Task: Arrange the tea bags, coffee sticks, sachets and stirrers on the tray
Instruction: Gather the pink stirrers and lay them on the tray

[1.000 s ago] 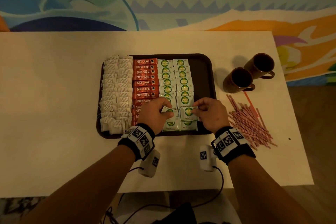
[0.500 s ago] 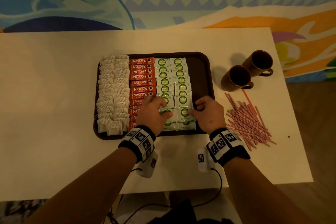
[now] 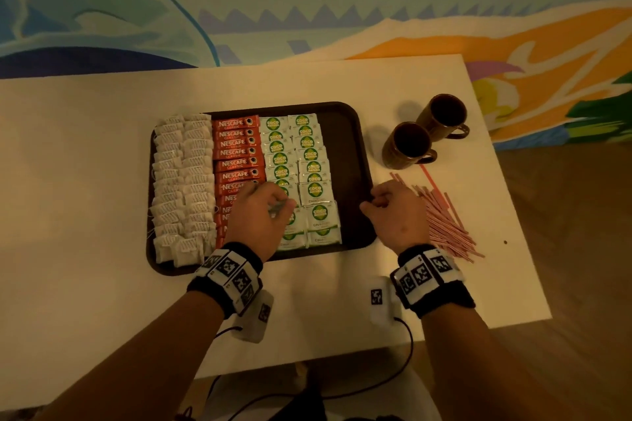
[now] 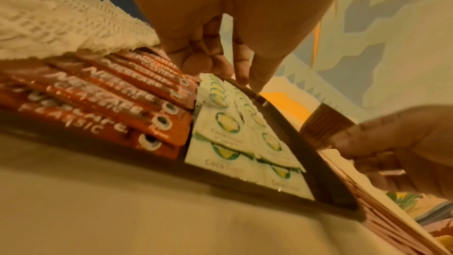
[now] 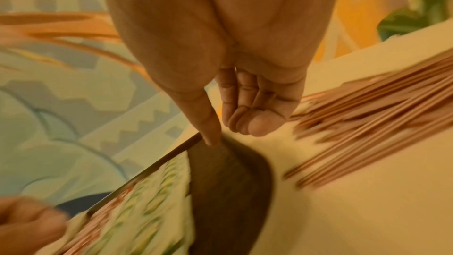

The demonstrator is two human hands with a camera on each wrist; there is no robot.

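A dark brown tray [image 3: 352,154] holds two columns of white tea bags [image 3: 181,181], a column of red coffee sticks [image 3: 236,154] and two columns of white-green sachets [image 3: 297,164]. My left hand [image 3: 263,212] hovers over the near coffee sticks and the left sachet column with fingers loosely curled and nothing in them; the left wrist view shows its fingertips [image 4: 242,80] just above the sachets [image 4: 228,123]. My right hand [image 3: 393,212] is over the tray's right rim, loosely curled and empty. It sits beside the pile of pink stirrers [image 3: 444,219] on the table, which show blurred in the right wrist view [image 5: 367,115].
Two brown mugs [image 3: 407,145] [image 3: 441,116] stand on the table right of the tray, behind the stirrers. The tray's right strip is bare. The table's right edge [image 3: 506,215] runs close past the stirrers. Cables hang at the near edge.
Both hands have let go of the near sachets. My right hand has moved right, off the sachets to the tray's right rim. My left hand stays over the left column.
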